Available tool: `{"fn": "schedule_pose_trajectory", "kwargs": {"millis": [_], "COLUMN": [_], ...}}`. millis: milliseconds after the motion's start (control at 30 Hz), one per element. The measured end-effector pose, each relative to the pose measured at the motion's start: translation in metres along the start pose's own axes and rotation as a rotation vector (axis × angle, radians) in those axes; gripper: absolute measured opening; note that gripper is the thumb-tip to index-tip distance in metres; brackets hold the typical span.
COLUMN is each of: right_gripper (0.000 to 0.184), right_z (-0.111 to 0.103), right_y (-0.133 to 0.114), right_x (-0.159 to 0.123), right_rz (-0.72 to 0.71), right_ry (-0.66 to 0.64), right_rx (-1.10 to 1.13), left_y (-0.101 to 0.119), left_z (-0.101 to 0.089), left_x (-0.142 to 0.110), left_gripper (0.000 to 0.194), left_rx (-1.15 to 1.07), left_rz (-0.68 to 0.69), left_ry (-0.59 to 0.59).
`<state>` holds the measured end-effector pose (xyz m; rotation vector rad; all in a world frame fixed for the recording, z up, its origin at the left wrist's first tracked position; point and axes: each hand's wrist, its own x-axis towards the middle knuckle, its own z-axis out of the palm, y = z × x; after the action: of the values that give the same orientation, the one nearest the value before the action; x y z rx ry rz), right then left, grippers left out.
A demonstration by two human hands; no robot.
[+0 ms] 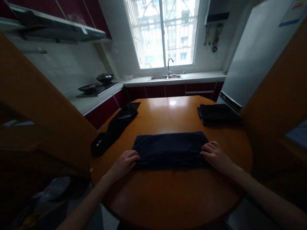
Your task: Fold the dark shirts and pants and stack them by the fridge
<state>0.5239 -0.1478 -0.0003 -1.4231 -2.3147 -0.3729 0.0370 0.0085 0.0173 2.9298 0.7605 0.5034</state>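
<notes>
A dark navy garment (170, 148), folded into a long flat rectangle, lies across the middle of the wooden table. My left hand (129, 159) has its fingers curled on the garment's left end. At the opposite end, my right hand (212, 153) grips the edge between bent fingers and a thumb that is mostly hidden. Towards the far right rests a folded black cloth (220, 114) with a patterned edge. A black garment (117, 126) with small white marks sprawls along the table's left side. Neither hand touches those two.
The rounded table (172, 198) has wooden panels close on both sides. Beyond it stand a counter with a sink (165, 77), a stove (96, 91) with pans at left, and a white fridge (251, 54) at right. A plastic bag (55, 188) is on the floor at lower left.
</notes>
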Motion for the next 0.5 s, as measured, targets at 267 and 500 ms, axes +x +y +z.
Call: {"fn": "schedule_pose_trajectory", "kwargs": {"millis": [267, 500], "right_gripper": [0.034, 0.004], "right_z": [0.021, 0.038], "right_y": [-0.045, -0.078], "right_x": [0.027, 0.054], "right_rz": [-0.138, -0.171], "right_ry": [0.026, 0.041], "right_rx": [0.05, 0.118], "left_y": [0.044, 0.072], "left_z": [0.009, 0.027], "left_x": [0.036, 0.061], "left_gripper": [0.065, 0.021], "left_rx": [0.087, 0.053], "left_rz": [0.188, 0.28], "left_ry": [-0.088, -0.009]}}
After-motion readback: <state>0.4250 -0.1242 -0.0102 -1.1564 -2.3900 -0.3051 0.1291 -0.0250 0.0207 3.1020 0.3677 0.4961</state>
